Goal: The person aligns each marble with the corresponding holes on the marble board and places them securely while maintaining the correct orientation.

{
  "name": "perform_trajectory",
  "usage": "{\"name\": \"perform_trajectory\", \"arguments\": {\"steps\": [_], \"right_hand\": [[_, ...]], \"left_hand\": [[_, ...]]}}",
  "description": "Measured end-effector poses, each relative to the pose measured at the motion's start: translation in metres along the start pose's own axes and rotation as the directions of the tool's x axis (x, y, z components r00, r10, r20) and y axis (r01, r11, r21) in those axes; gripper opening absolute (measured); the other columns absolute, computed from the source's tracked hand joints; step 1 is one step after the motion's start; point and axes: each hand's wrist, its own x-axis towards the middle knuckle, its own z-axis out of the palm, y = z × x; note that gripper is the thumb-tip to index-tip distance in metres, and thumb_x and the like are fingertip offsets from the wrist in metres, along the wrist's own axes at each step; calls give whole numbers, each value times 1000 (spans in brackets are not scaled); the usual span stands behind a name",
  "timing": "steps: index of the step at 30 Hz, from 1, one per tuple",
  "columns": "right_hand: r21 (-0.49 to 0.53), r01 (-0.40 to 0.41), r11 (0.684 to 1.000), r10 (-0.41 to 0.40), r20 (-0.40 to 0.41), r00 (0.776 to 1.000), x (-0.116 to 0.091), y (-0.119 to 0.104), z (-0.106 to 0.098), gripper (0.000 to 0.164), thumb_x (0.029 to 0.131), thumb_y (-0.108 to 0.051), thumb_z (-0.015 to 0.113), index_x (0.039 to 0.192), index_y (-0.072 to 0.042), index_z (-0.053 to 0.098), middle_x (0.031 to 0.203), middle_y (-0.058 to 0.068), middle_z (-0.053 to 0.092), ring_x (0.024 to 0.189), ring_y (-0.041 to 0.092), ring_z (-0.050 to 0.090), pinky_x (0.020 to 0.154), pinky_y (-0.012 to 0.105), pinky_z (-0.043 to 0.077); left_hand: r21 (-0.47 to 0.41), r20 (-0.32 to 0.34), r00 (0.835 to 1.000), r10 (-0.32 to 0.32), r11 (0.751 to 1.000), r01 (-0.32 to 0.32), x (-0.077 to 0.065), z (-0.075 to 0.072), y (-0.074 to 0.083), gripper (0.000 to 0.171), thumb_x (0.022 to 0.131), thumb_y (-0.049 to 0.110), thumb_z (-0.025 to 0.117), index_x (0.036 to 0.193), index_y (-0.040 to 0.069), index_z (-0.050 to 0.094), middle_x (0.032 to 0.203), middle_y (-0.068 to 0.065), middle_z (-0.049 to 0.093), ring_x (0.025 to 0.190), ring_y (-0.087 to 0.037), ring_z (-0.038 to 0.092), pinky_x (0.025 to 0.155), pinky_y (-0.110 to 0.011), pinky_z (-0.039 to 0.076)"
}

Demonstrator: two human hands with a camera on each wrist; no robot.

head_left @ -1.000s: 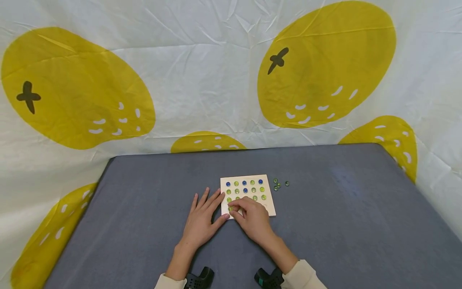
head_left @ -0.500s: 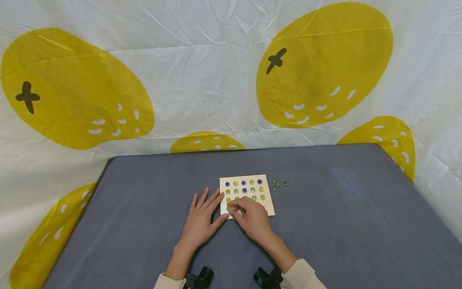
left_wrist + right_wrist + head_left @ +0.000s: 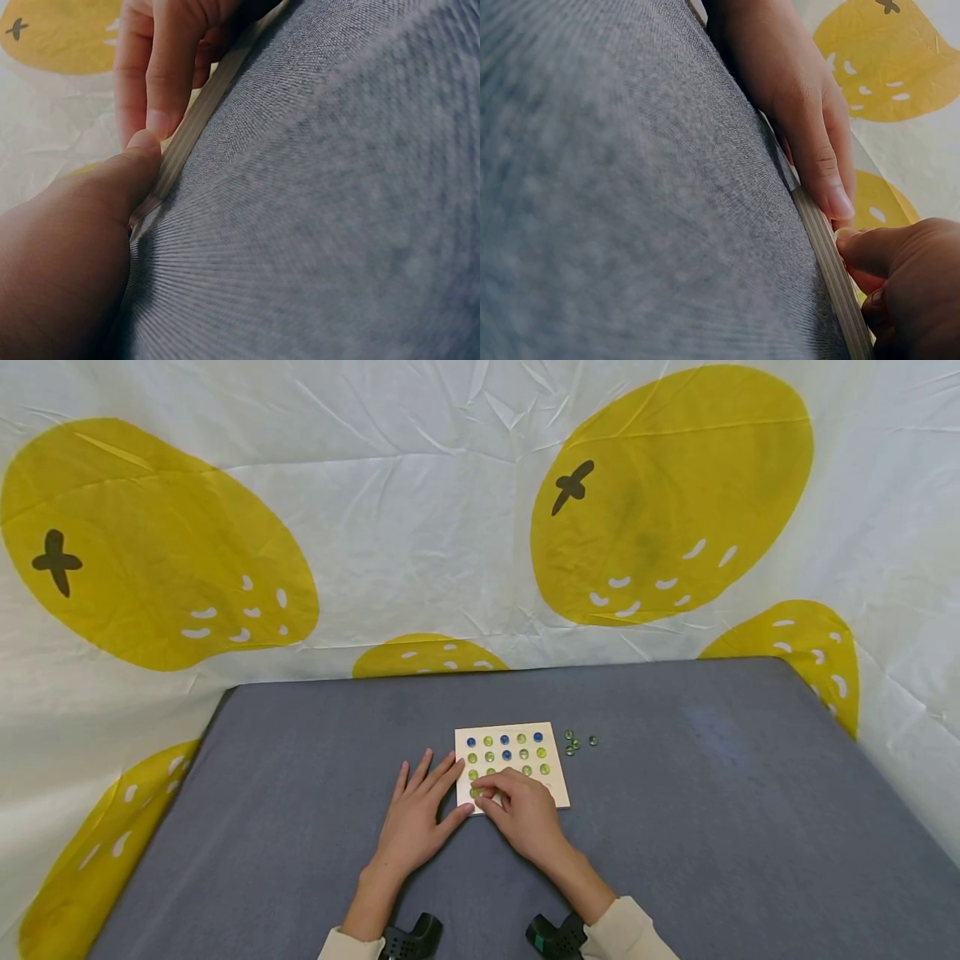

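Note:
A pale wooden board [image 3: 558, 795] lies on the table, with green and blue glass marbles set in rows. My left hand [image 3: 414, 827] rests beside it, fingers spread and straight, fingertips and thumb at the board's left edge. Over the lower left of the board, my right hand [image 3: 527, 817] pinches a green marble [image 3: 475, 792] between thumb and curled index finger. That hand covers part of the lower rows. Both wrist views show the layered side edge of the board [image 3: 196, 124], with the left thumb [image 3: 124, 176] touching near its corner.
Several loose green marbles [image 3: 576, 743] lie just right of the board. A grey cloth covers the table [image 3: 712, 835]. Behind it hangs a white curtain [image 3: 420, 527] printed with yellow fruit shapes.
The board, marbles and hands appear shifted very slightly left together in the head view. Neither hand has visibly moved relative to the board.

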Motion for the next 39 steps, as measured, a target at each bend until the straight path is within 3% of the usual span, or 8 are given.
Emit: {"name": "perform_trajectory", "arguments": {"steps": [10,20,30,39], "right_hand": [[50,-11,999,9,27,1000,0,-2,-5,17,82,-15,77,99,-16,74,74,-16,54,52,0,37,47,19,34],[149,17,989,-21,26,999,4,-2,-15,16,85,-9,74,100,-11,74,80,-10,62,57,2,48,50,20,43],[153,10,988,0,-62,998,11,7,-38,16,84,-7,74,99,-12,74,79,-10,62,60,5,52,51,21,45],[155,-74,985,90,-102,991,14,21,-63,18,85,-11,74,102,-12,74,81,-7,64,62,10,54,52,23,43]], "left_hand": [[-6,0,1000,-1,1000,1,0,0,0,63,90,49,61,143,18,48,146,-3,44,140,-33,26,113,-57,13],[-5,0,1000,1,1000,-1,0,-1,0,63,90,49,61,143,18,48,146,-3,44,140,-32,26,113,-57,14],[-2,24,1000,-19,1000,19,1,-1,1,64,90,51,59,144,19,47,147,-2,43,141,-31,25,113,-55,12],[-1,21,1000,-19,1000,20,1,-1,1,64,90,52,59,144,19,47,147,-2,43,141,-31,24,113,-55,12]]}}
